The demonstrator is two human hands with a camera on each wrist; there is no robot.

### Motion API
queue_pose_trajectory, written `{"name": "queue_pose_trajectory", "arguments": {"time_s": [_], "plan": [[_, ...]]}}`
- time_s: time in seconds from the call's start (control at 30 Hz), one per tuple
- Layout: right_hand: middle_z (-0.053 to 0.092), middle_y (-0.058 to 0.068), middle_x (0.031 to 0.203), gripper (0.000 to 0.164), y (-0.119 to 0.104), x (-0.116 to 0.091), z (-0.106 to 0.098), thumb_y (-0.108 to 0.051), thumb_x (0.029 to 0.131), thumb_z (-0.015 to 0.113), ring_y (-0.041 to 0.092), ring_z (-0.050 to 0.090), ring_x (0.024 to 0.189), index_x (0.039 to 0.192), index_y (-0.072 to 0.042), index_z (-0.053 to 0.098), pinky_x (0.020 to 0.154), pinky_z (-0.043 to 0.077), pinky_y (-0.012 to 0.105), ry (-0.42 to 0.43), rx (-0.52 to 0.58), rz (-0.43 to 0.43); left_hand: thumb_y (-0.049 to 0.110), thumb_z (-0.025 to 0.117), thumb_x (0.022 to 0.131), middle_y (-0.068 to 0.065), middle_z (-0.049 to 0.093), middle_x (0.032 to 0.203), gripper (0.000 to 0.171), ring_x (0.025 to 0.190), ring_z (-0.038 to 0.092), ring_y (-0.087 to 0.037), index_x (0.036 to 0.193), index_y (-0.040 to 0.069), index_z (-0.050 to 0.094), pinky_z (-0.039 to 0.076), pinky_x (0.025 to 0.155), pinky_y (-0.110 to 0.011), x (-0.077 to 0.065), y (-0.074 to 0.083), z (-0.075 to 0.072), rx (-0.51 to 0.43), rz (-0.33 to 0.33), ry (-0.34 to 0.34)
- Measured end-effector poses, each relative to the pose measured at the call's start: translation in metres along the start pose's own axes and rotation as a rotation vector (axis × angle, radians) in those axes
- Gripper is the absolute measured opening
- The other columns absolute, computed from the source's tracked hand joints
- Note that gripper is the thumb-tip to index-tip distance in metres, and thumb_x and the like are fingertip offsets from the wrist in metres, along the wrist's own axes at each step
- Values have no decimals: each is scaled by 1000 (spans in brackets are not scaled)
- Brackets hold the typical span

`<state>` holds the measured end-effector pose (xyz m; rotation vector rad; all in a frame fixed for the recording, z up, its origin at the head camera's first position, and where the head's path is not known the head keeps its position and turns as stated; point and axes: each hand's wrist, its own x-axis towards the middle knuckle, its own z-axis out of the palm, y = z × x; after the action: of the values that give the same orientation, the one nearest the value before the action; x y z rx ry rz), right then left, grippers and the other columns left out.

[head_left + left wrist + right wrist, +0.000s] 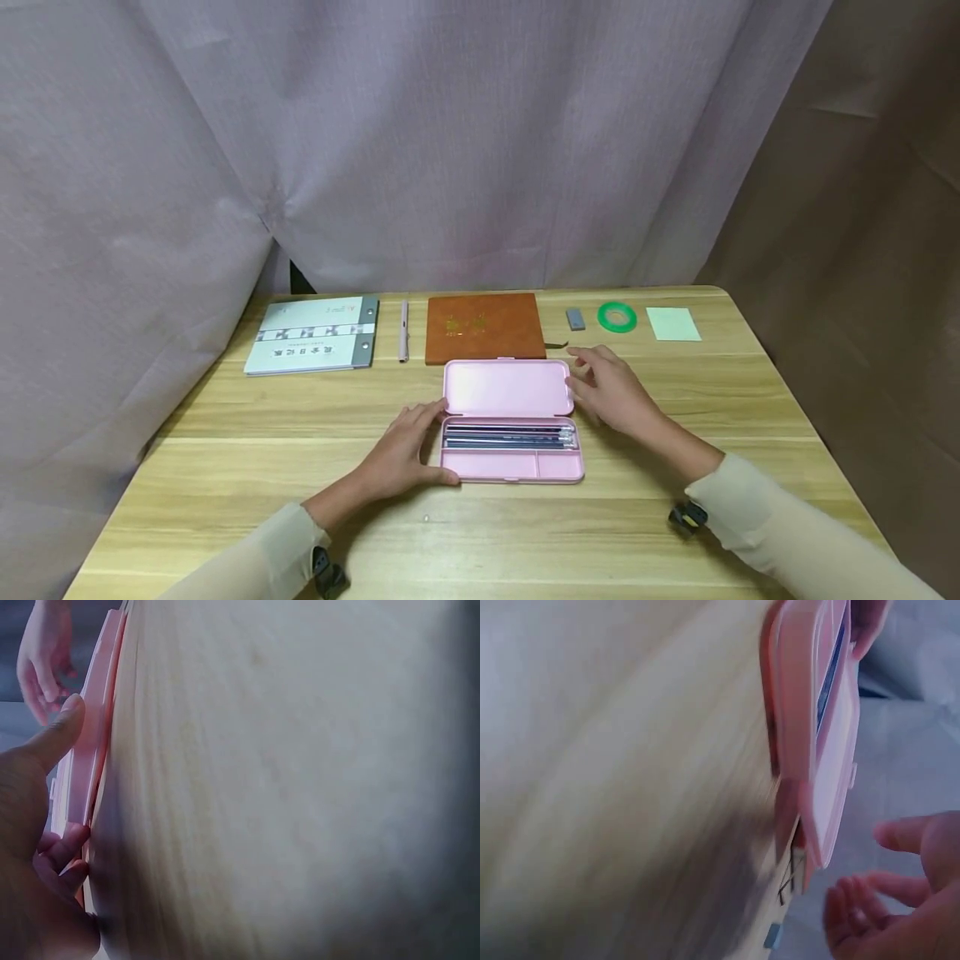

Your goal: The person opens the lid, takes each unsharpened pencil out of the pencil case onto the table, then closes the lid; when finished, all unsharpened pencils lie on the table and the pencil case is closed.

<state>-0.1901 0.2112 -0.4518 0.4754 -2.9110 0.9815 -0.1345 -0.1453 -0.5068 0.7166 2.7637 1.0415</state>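
A pink pencil case [487, 467] lies open on the table, its lid [506, 388] folded back. Several dark pencils [506, 437] fill its rear compartment; the two front compartments hold nothing. My left hand [401, 450] grips the case's left end, thumb at the front corner and fingers at the back; the left wrist view shows the thumb [60, 735] against the case wall. Beside the lid's right edge hovers my right hand [611, 392], fingers loosely bent. In the right wrist view its fingers [900, 889] are apart from the case with nothing between them.
Behind the lid lies a brown notebook [483, 329] with a dark ribbon. To its left are a pale pen [403, 333] and a white-and-grey book [315, 337]. A grey eraser [575, 318], green tape roll [617, 317] and green sticky notes [672, 323] line the back right.
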Motion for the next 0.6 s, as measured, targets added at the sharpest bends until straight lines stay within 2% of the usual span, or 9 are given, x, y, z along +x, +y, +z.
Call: {"name": "queue_pose_trajectory", "arguments": {"time_s": [0.1, 0.27, 0.43, 0.6], "plan": [[69, 9, 107, 34, -8, -11, 2, -11, 95, 74, 22, 65, 92, 127, -1, 68, 79, 59, 36, 11, 98, -22, 56, 93, 66, -4, 59, 135, 118, 134, 49, -26, 158, 7, 37, 22, 126, -53, 0, 0, 1, -6, 0, 10], [71, -2, 95, 17, -14, -31, 13, -10, 93, 76, 15, 64, 87, 110, -7, 76, 77, 58, 26, -116, 239, -12, 55, 94, 65, -3, 60, 131, 118, 128, 51, -25, 157, 7, 38, 31, 121, -52, -2, 1, 1, -16, 7, 29], [73, -7, 97, 16, -14, -41, 24, -11, 91, 78, 14, 61, 86, 107, -14, 79, 74, 53, 23, -179, 229, 0, 52, 95, 66, -3, 60, 128, 111, 127, 51, -26, 153, 8, 42, 27, 122, -56, -3, 2, 0, -42, 20, 41], [75, -5, 105, 22, -15, -44, 30, -9, 89, 80, 13, 65, 96, 110, -14, 80, 84, 56, 30, -174, 181, -15, 53, 93, 68, -7, 58, 137, 97, 137, 48, -30, 143, 9, 49, 20, 125, -60, -3, 1, 1, -37, 30, 33]]}}
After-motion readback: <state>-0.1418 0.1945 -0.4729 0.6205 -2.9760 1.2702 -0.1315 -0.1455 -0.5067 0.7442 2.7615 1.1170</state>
